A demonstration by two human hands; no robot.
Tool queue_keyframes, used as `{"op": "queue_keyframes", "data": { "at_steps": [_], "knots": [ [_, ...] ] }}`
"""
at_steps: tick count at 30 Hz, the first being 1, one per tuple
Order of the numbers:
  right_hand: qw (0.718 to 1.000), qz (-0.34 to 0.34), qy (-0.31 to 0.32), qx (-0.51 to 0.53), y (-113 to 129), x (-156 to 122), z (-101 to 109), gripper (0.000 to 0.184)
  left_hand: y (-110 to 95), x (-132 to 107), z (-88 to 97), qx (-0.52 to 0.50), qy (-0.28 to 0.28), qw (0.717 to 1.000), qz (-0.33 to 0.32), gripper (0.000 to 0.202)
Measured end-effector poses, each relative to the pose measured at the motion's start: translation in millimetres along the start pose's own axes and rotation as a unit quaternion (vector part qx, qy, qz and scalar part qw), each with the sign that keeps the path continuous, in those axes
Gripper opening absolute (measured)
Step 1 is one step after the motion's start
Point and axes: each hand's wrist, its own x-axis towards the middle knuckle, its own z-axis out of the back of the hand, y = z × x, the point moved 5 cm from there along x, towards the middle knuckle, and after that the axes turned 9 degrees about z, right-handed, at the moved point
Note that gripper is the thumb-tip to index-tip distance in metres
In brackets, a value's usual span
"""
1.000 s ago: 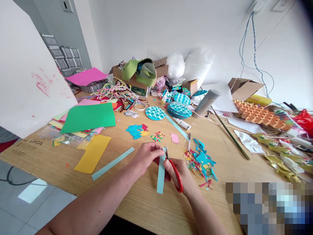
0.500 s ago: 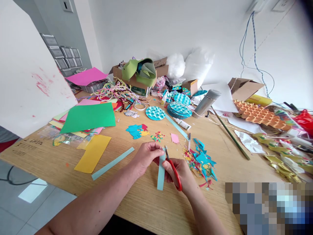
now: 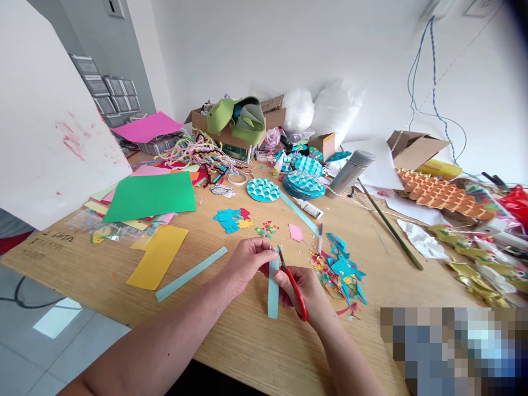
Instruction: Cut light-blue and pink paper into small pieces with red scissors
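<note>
Between the fingertips of my left hand (image 3: 251, 258) is the top end of a light blue paper strip (image 3: 273, 294), which hangs down toward me. My right hand (image 3: 303, 291) is closed on red-handled scissors (image 3: 297, 297), their blades pointing up beside the strip's top end. Whether the blades touch the paper, I cannot tell. Another light blue strip (image 3: 192, 274) lies on the table left of my left hand. Beyond my hands are blue paper fish (image 3: 227, 220), small coloured snippets (image 3: 266, 229) and a pink paper square (image 3: 296, 232).
Blue and coloured scraps (image 3: 344, 269) lie right of my right hand. Yellow paper (image 3: 159, 258) and a green sheet (image 3: 150, 195) are at left. Farther back stand a stack of round blue wavy pieces (image 3: 304, 186), a glue bottle (image 3: 309, 208) and a leaning grey flask (image 3: 350, 173).
Both hands, the strip and the scissors keep nearly the same pose. The whole view has shifted very slightly.
</note>
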Motion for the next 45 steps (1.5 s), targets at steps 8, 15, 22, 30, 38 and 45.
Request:
{"op": "queue_keyframes", "data": {
  "at_steps": [8, 15, 22, 30, 38, 45],
  "knots": [
    [1.000, 0.009, 0.008, -0.018, -0.6, 0.4, 1.2, 0.058, -0.2, 0.5, -0.4, 0.020, -0.002, 1.000, -0.007, 0.020],
    [1.000, -0.003, 0.005, -0.013, -1.8, 0.7, 1.5, 0.057, -1.3, -1.0, -0.1, 0.021, -0.011, 1.000, -0.009, 0.019],
    [1.000, -0.019, 0.005, 0.007, -3.6, -0.3, 1.3, 0.052, -0.9, -0.3, 0.8, 0.004, -0.011, 1.000, -0.002, 0.020],
    [1.000, -0.018, 0.009, 0.006, -1.9, -0.8, 1.1, 0.051, -0.9, -0.3, 1.1, 0.018, -0.015, 1.000, -0.002, 0.018],
    [1.000, -0.021, 0.010, 0.002, -1.5, -1.2, 3.3, 0.049, -0.6, -1.5, -1.1, 0.020, 0.014, 1.000, 0.005, 0.019],
    [1.000, -0.012, 0.007, 0.005, -10.8, -0.7, 5.3, 0.045, -0.3, -2.6, -1.0, 0.003, 0.010, 1.000, 0.022, 0.022]
  ]
}}
